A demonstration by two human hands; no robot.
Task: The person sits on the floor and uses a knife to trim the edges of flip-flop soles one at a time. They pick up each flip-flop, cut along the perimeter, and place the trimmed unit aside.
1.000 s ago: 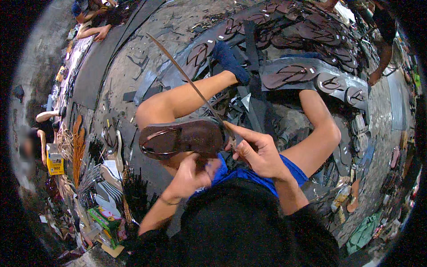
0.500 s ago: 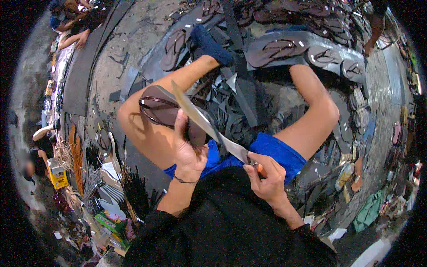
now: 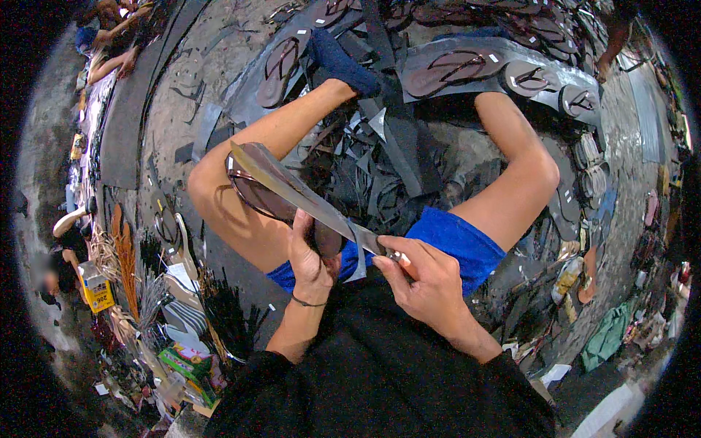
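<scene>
My left hand [image 3: 309, 257] is closed around the heel end of a brown flip-flop [image 3: 264, 200], its thumb up along the side. The flip-flop is tilted over my left thigh, and its dark glossy strap faces up. My right hand [image 3: 425, 283] grips the handle of a long, curved knife [image 3: 310, 201], fingers pressed near the base of the blade. The blade lies along the flip-flop's right edge, its tip by the toe end and covering part of the sole. Beneath the blade, near my blue shorts, hangs a thin grey strip [image 3: 359, 259]. Most of the handle is hidden.
Dark offcuts [image 3: 380, 171] lie heaped between my bare legs. More brown flip-flops [image 3: 454, 71] rest on grey sheets ahead. Bundled black bristles [image 3: 226, 310] and a yellow box [image 3: 96, 290] stand at left. Another person's arm [image 3: 117, 66] shows at far left.
The knife has moved left and forward along the flip-flop's edge, its tip now at the toe end. My right hand has come closer to my left, which still holds the flip-flop.
</scene>
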